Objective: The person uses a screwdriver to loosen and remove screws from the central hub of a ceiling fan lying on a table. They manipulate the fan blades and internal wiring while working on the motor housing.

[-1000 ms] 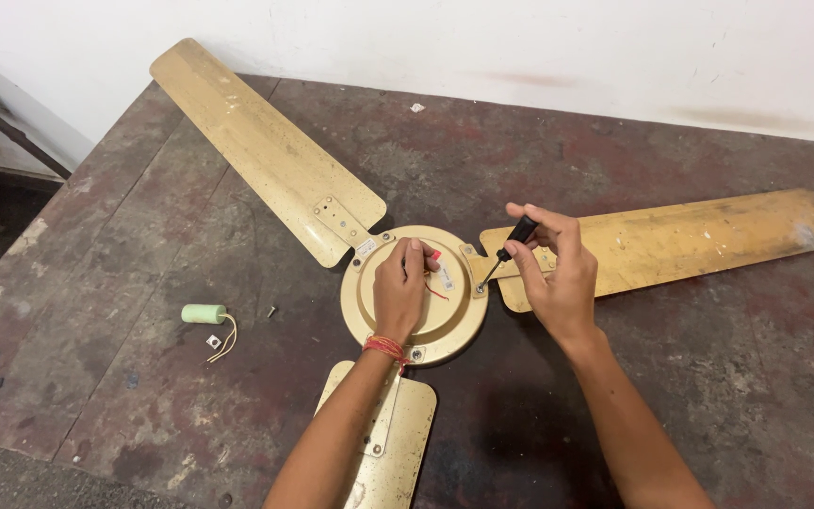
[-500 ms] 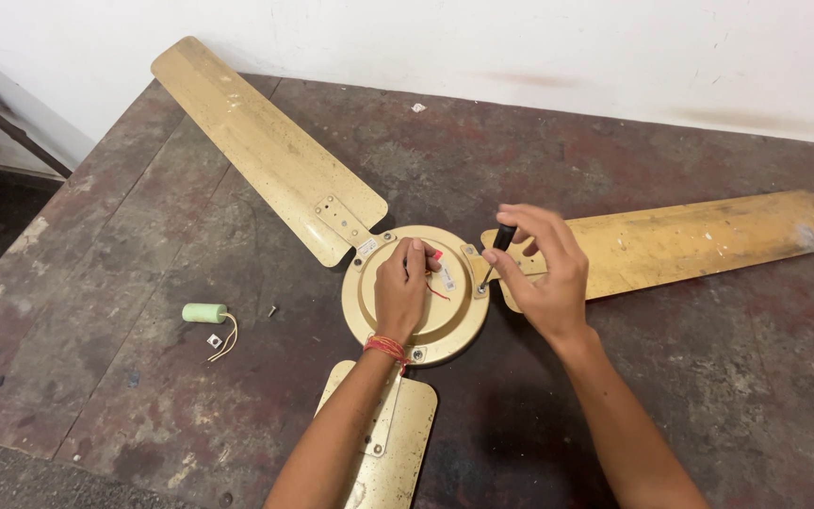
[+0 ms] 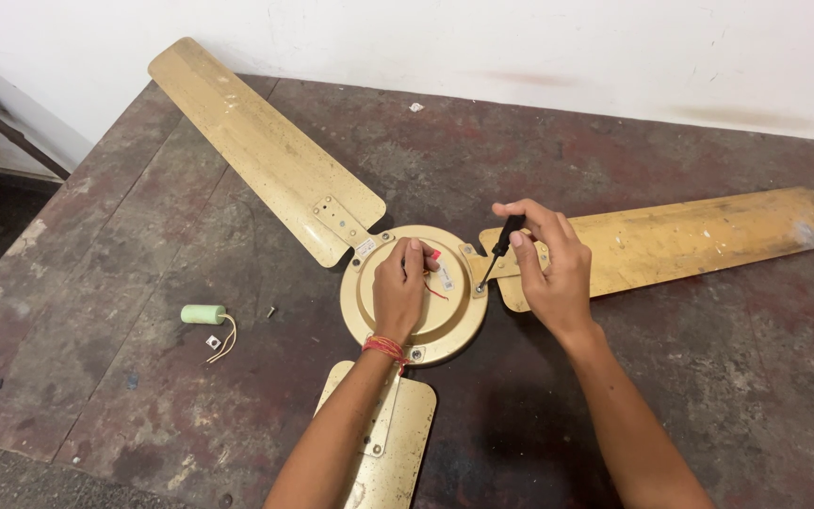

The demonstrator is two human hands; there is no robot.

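Down comes the screwdriver [image 3: 500,252] now, its tip lowered from its earlier raised tilt onto the rim of the ceiling fan's motor housing [image 3: 414,294]; the right hand [image 3: 548,267] pinches the black handle between its fingertips. Left hand [image 3: 399,290] lies palm-down on the gold housing, fingers curled loosely, gripping nothing, a red thread at its wrist. Fan sits flat on the stained worktable [image 3: 671,377], three blades spread. Well apart to the left lies a green capacitor [image 3: 203,314] with its wires
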